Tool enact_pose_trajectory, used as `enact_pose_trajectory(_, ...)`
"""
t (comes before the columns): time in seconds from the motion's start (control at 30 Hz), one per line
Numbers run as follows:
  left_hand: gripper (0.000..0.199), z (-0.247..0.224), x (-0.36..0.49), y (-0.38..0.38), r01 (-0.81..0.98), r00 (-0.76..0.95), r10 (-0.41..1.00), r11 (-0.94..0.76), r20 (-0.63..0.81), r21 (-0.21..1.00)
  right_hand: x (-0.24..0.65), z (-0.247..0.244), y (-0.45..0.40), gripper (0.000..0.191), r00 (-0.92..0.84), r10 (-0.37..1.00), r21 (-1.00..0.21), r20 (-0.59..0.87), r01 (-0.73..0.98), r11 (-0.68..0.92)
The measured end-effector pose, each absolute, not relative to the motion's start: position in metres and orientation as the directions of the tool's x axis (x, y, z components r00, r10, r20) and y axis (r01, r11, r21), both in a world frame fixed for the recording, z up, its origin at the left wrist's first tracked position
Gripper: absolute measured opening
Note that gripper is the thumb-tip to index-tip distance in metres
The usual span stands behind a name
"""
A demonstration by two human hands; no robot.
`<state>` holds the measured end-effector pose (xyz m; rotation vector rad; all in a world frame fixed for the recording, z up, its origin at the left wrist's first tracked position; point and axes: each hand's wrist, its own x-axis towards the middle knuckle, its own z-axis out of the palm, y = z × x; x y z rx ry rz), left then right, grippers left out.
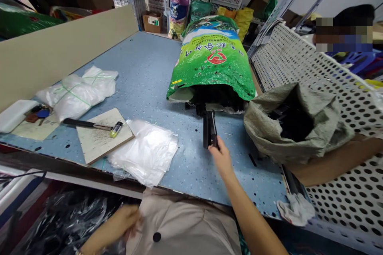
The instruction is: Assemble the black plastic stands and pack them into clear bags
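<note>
My right hand (222, 157) is closed on the near end of a black part (210, 127), long and narrow, perhaps plastic. The part lies on the blue table (140, 59), just in front of the mouth of a green printed sack (209, 73). More dark pieces show inside that sack, too shadowed to make out. My left hand (127, 220) is low by my lap, near clear plastic bags with dark contents (60, 223); motion blurs its fingers. Between the hands, a stack of clear plastic bags (149, 147) lies at the table's front edge.
A grey woven sack (326, 123) with black pieces stands right, beside a perforated white panel (338, 191). At left are a hammer-like tool (86, 124) on a board (101, 143), a tied plastic bundle (77, 91) and keys (42, 113). A person (354, 16) is behind the panel.
</note>
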<state>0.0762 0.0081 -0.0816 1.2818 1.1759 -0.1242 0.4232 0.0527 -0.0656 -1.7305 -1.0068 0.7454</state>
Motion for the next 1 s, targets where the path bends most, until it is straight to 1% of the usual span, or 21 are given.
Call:
enact_pose_trajectory(0.03,0.042,-0.073,0.099,0.024,0.564,0.502,0.572,0.352,-0.649,0.747,0.407,-0.063,0.039,0.048,0.443,0.896,-0.919,0.024,0.363,-0.156)
enact_pose_trajectory(0.07,0.041,-0.063,0.125,0.04,0.449,0.53,0.655,0.322,-0.538,0.833,0.392,-0.059,0.027,0.049,0.392,0.915,-0.893,0.09,0.438,-0.1)
enact_pose_trajectory(0.1,0.042,-0.051,0.15,0.054,0.307,0.52,0.757,0.267,-0.396,0.914,0.378,-0.055,0.017,0.05,0.303,0.941,-0.867,0.15,0.498,-0.022)
enact_pose_trajectory(0.13,0.05,-0.039,0.175,0.066,0.192,0.494,0.825,0.205,-0.275,0.96,0.368,-0.05,0.01,0.052,0.192,0.961,-0.844,0.197,0.532,0.067)
enact_pose_trajectory(0.17,0.055,-0.029,0.197,0.076,0.114,0.429,0.88,0.169,-0.202,0.979,0.362,-0.044,0.005,0.053,0.081,0.97,-0.831,0.228,0.536,0.151)
enact_pose_trajectory(0.2,0.055,-0.021,0.214,0.084,0.053,0.362,0.915,0.169,-0.177,0.984,0.36,-0.039,0.004,0.052,-0.004,0.97,-0.832,0.245,0.512,0.212)
enact_pose_trajectory(0.23,0.054,-0.015,0.227,0.088,-0.002,0.355,0.917,0.197,-0.184,0.98,0.363,-0.034,0.005,0.047,-0.035,0.966,-0.843,0.255,0.481,0.239)
enact_pose_trajectory(0.3,0.049,-0.009,0.239,0.09,-0.068,0.414,0.877,0.298,-0.244,0.952,0.38,-0.024,0.013,0.034,0.059,0.963,-0.866,0.262,0.456,0.207)
enact_pose_trajectory(0.37,0.051,-0.007,0.239,0.086,-0.08,0.523,0.801,0.387,-0.292,0.919,0.401,-0.017,0.028,0.03,0.186,0.944,-0.848,0.273,0.51,0.145)
enact_pose_trajectory(0.4,0.054,-0.008,0.237,0.083,-0.073,0.563,0.769,0.41,-0.302,0.909,0.409,-0.015,0.036,0.03,0.204,0.937,-0.818,0.284,0.562,0.126)
enact_pose_trajectory(0.47,0.062,-0.008,0.235,0.076,-0.052,0.605,0.735,0.419,-0.305,0.906,0.418,-0.013,0.051,0.03,0.152,0.942,-0.752,0.299,0.645,0.134)
enact_pose_trajectory(0.5,0.065,-0.008,0.236,0.073,-0.038,0.607,0.736,0.403,-0.299,0.915,0.418,-0.013,0.058,0.032,0.119,0.946,-0.74,0.301,0.655,0.153)
enact_pose_trajectory(0.57,0.07,-0.008,0.24,0.068,0.005,0.568,0.784,0.301,-0.25,0.954,0.411,-0.016,0.067,0.035,0.112,0.952,-0.788,0.286,0.592,0.167)
enact_pose_trajectory(0.67,0.075,-0.007,0.246,0.065,0.089,0.502,0.857,0.079,-0.114,0.993,0.403,-0.023,0.072,0.04,0.207,0.964,-0.934,0.166,0.348,0.086)
enact_pose_trajectory(0.7,0.076,-0.006,0.248,0.065,0.098,0.507,0.856,0.056,-0.098,0.994,0.403,-0.025,0.071,0.041,0.221,0.968,-0.958,0.122,0.283,0.057)
enact_pose_trajectory(0.73,0.076,-0.005,0.249,0.066,0.089,0.528,0.842,0.073,-0.109,0.993,0.406,-0.025,0.07,0.042,0.218,0.971,-0.966,0.103,0.253,0.046)
enact_pose_trajectory(0.77,0.076,-0.003,0.249,0.066,0.068,0.553,0.821,0.124,-0.141,0.99,0.41,-0.024,0.068,0.042,0.191,0.975,-0.962,0.112,0.267,0.059)
enact_pose_trajectory(0.83,0.077,0.003,0.248,0.068,0.01,0.589,0.777,0.266,-0.221,0.964,0.421,-0.019,0.065,0.04,0.093,0.976,-0.894,0.198,0.426,0.141)
enact_pose_trajectory(0.87,0.079,0.006,0.247,0.069,-0.022,0.601,0.757,0.336,-0.256,0.942,0.427,-0.015,0.063,0.039,0.028,0.967,-0.818,0.253,0.54,0.198)
enact_pose_trajectory(0.93,0.079,0.012,0.243,0.072,-0.096,0.629,0.71,0.475,-0.316,0.875,0.438,-0.005,0.059,0.036,-0.12,0.93,-0.598,0.347,0.736,0.318)
enact_pose_trajectory(1.0,0.068,0.015,0.236,0.077,-0.143,0.7,0.603,0.643,-0.382,0.753,0.446,0.006,0.056,0.032,-0.285,0.865,-0.344,0.413,0.831,0.438)
